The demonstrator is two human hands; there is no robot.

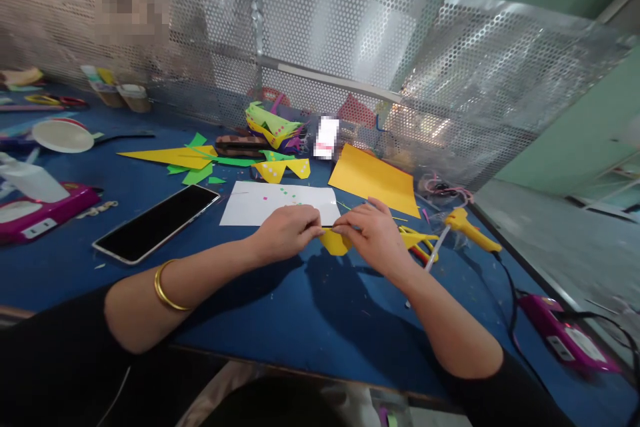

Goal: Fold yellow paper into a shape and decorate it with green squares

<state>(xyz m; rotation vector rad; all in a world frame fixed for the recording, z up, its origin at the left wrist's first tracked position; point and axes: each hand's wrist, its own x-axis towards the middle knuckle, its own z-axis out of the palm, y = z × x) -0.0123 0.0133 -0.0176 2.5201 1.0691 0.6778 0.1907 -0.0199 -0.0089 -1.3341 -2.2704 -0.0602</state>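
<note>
My left hand (287, 230) and my right hand (373, 233) meet over the blue table (300, 307), both pinching a small yellow paper piece (334, 242) between their fingertips. Its rounded lower part hangs below my fingers. Just behind my hands lies a white sheet (280, 203) with small coloured dots on it. A gold bangle (165, 287) circles my left wrist.
A black phone (157, 221) lies at the left, a yellow glue gun (467, 227) and scissors (417, 243) at the right. Behind are an orange-yellow sheet (373, 180), yellow and green paper scraps (200, 159), pink devices (35, 213) (565, 333) and a perforated metal screen (350, 67).
</note>
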